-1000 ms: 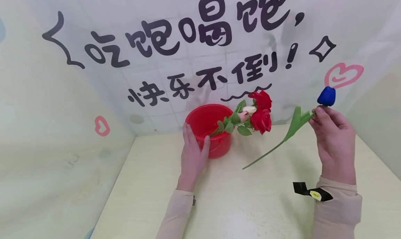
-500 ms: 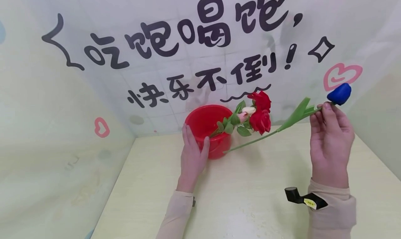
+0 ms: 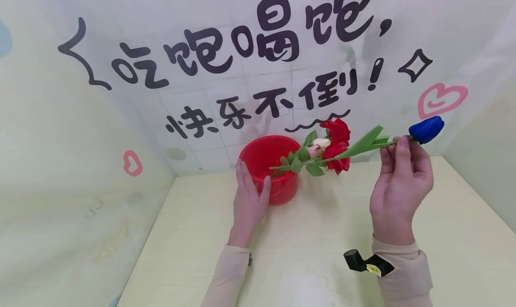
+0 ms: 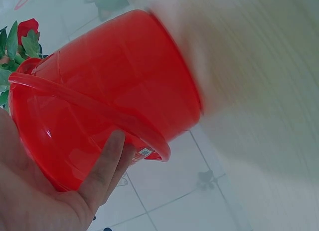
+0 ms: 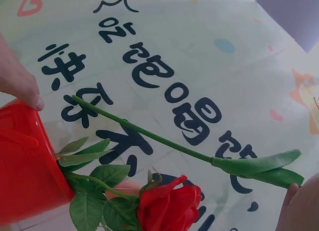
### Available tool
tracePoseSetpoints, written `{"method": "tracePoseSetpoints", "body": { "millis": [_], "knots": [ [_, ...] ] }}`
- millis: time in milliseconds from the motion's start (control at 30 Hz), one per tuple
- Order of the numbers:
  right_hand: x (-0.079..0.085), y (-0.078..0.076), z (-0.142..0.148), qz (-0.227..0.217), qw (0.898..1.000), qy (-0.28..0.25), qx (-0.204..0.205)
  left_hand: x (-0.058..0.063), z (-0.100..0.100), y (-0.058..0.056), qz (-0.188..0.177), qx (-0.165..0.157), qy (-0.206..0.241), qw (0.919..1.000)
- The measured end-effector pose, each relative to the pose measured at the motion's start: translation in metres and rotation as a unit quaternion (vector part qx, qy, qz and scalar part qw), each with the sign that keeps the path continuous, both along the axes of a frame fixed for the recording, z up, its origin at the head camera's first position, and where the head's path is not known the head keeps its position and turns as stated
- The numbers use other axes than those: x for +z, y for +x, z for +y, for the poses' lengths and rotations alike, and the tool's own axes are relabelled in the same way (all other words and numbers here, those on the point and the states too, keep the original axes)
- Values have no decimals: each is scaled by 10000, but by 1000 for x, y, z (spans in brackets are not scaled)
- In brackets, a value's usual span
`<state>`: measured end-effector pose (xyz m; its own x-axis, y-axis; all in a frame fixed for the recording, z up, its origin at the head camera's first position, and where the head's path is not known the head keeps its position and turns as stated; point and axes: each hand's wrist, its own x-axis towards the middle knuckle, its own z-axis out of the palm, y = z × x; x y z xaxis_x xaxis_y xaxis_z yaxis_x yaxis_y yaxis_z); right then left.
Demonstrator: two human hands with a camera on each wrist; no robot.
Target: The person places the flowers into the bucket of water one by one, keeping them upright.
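Observation:
A red bucket (image 3: 278, 190) stands on the table by the back wall. My left hand (image 3: 249, 197) rests against its near left side, thumb at the rim; the left wrist view shows straight fingers (image 4: 102, 171) lying along its outer wall. Red roses (image 3: 337, 132) with white and pink buds lean out over the right rim, stems inside. My right hand (image 3: 399, 186) pinches an artificial blue tulip (image 3: 426, 130) just below the bloom, holding it nearly level. Its green stem (image 5: 149, 134) points left, and the stem's end overlaps the bucket's mouth in the head view. The tulip's bloom is outside the right wrist view.
The pale wooden table (image 3: 201, 235) meets a white printed sheet (image 3: 193, 11) with large black characters behind the bucket. Sheets also bound the left and right sides. A black wrist mount (image 3: 368, 263) sits on the right sleeve. The bucket's handle (image 4: 94, 106) hangs down its side.
My right hand has moved left with the tulip, which swung from slanting to nearly level; its stem end rose and came over the bucket. The left hand and bucket have stayed put.

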<state>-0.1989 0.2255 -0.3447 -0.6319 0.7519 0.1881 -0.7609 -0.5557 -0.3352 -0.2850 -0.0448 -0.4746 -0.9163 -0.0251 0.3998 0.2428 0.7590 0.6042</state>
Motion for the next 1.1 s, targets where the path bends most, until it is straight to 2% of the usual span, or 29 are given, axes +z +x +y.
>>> {"method": "tracePoseSetpoints", "body": {
  "millis": [167, 333, 633, 933, 1100],
  "knots": [
    [-4, -3, -10, -72, 9988, 322, -375, 1, 0, 1, -18, -19, 9, 10000],
    [-9, -7, -19, -133, 9969, 628, -454, 3, 0, 1, 14, -44, 22, 10000],
    [-20, -13, -34, -358, 9926, 1107, -358, 1, 0, 0, 86, -34, -50, 9999],
    [-27, -16, -47, -706, 9892, 1286, -1, 1, 0, 1, -24, -19, -36, 10000],
    [-28, -16, -55, -747, 9882, 1318, 232, 1, 0, 1, -6, -35, -12, 10000]
  ]
}}
